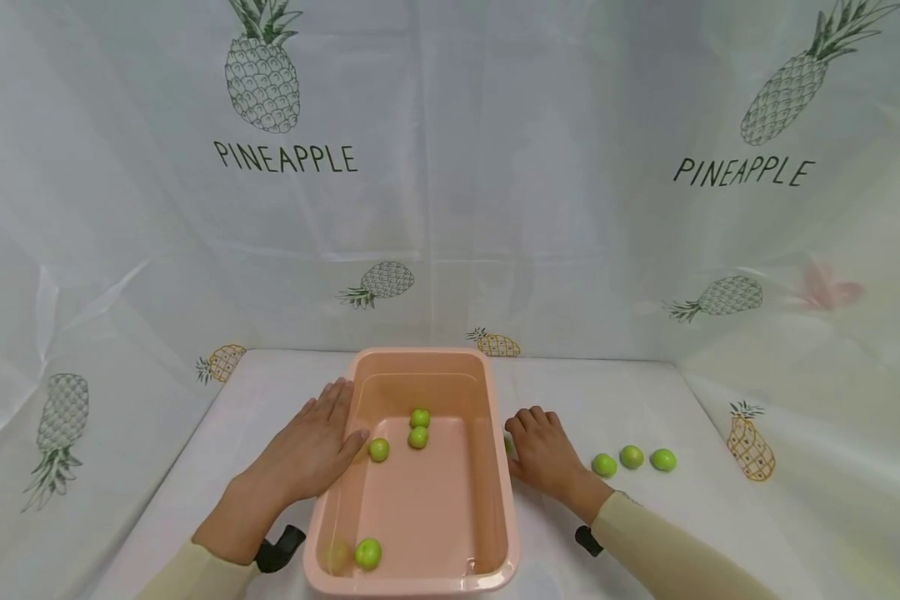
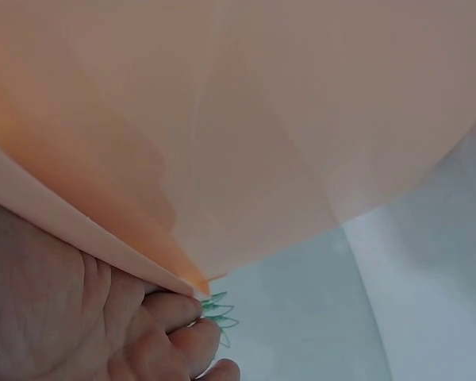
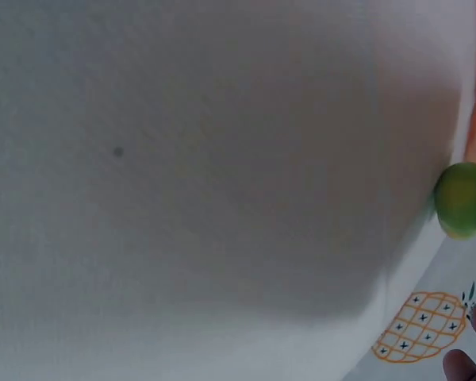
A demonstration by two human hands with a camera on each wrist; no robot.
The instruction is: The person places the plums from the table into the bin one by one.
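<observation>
A pink plastic bin (image 1: 427,500) stands on the table, with several small green limes, such as the one at the front (image 1: 367,553), on its floor. My left hand (image 1: 307,446) rests along the bin's left rim, fingers extended and thumb over the edge. In the left wrist view the palm lies against the bin's wall (image 2: 262,143). Just outside the right wall, my right hand (image 1: 543,450) has bent fingers around a lime (image 3: 464,198). That lime is mostly hidden by the hand in the head view.
Three more limes, the middle one (image 1: 632,457) among them, lie on the white table (image 1: 607,400) to the right of my right hand. A white sheet with pineapple prints (image 1: 495,208) hangs behind and at both sides.
</observation>
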